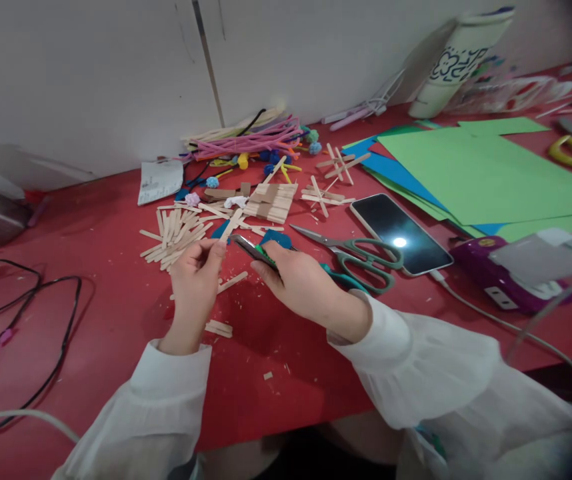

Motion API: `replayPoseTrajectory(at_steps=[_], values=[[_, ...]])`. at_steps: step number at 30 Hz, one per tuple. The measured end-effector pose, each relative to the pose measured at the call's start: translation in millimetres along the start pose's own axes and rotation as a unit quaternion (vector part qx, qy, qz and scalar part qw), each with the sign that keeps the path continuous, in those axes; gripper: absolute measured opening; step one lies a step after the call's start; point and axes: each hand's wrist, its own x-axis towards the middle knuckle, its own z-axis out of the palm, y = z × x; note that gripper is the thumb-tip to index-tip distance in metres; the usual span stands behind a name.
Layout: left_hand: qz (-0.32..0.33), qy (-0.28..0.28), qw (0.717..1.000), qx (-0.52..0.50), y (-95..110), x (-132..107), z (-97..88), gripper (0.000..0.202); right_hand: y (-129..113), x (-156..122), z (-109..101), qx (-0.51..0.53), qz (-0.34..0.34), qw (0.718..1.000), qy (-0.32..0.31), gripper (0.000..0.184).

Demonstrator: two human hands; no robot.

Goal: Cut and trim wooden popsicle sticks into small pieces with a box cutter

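Observation:
My left hand [195, 277] is closed, pinching a wooden craft stick [231, 225] that points up and away over the red table [116, 313]. My right hand [299, 280] is closed round a utility knife [251, 249] with a green slider; its blade end meets the stick near my left fingertips. Both wrists wear white sleeves. Cut stick pieces [219, 327] lie just below my left hand.
A loose pile of craft sticks [176, 233] and a glued stick panel [272, 200] lie beyond my hands. Green-handled scissors [361, 257], a phone [400, 233], coloured paper [481, 173], pipe cleaners [251, 141] and a purple device [496, 270] sit to the right. Black cables [26, 333] lie left.

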Motion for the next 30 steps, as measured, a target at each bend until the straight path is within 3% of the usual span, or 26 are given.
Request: replayPoseTrajectory(at_steps=[10,30], values=[[0.053,0.010,0.998,0.043,-2.9,-1.3,-1.1,0.023,-1.9,0.4,0.6,-0.050,0.010,0.998,-0.030,0.021],[0.042,0.007,0.996,0.074,-2.9,-0.2,-1.4,0.023,-1.6,-0.3,2.1,-0.075,0.000,0.997,-0.025,0.021]])
